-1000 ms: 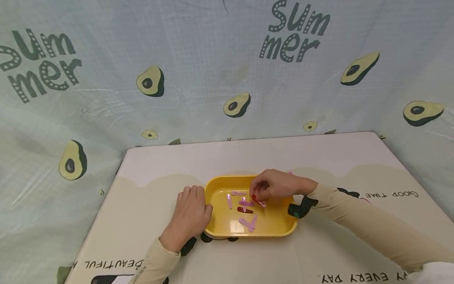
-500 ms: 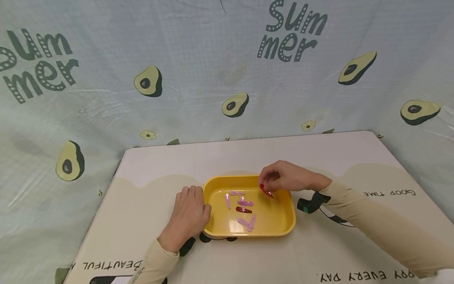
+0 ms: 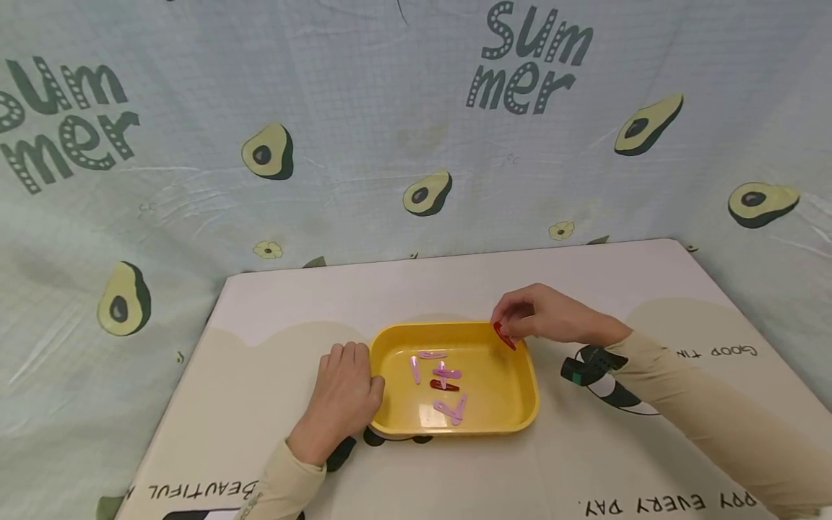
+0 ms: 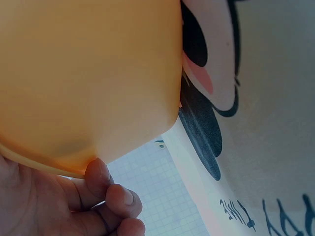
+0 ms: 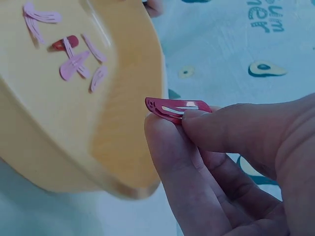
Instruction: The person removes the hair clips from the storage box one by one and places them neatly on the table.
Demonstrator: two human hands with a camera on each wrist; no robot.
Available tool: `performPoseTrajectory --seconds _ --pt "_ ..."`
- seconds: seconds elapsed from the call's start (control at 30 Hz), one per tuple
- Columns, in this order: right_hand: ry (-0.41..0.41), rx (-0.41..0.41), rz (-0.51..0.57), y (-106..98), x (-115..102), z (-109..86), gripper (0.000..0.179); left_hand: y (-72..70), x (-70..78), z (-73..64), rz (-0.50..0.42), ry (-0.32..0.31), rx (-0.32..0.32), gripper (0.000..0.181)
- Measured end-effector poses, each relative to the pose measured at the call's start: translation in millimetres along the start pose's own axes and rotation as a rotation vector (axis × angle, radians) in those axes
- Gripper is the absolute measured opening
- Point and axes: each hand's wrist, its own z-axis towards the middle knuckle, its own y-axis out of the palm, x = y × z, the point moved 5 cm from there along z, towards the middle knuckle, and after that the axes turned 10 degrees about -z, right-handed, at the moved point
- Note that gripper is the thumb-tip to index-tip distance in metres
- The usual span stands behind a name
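Between thumb and fingertips my right hand (image 3: 549,314) pinches a red snap hair clip (image 5: 177,109), held over the far right corner of the yellow tray (image 3: 513,404). My left hand (image 3: 344,393) grips the tray's left rim; in the left wrist view its curled fingertips (image 4: 98,174) lie against the outer wall. Several pink hair clips (image 3: 414,370) lie in the tray, left of its middle, some crossing one another. Among them is a dark red hair clip (image 3: 445,386), with a pink one lying across it.
The tray stands on a table (image 3: 312,318) covered with a printed cloth. Behind it hangs a pale curtain (image 3: 364,144) with avocado prints. Black straps (image 3: 588,365) with camera mounts are at the wrists.
My right hand has moved right and toward the back with the red hair clip, away from the pink clips to the tray's far right corner. The left hand keeps its grip.
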Motion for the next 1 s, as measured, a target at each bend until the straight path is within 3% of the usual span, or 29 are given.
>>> performPoseTrajectory --seconds 0.47,1.0 --pt "0.036 0.104 0.042 -16.1 18.4 -18.7 0.022 0.3 0.6 0.2 -0.006 -0.004 -0.002 0.014" --pt "0.134 0.213 0.061 -29.6 42.3 -34.7 0.025 0.4 1.6 0.3 -0.005 -0.012 -0.01 0.014"
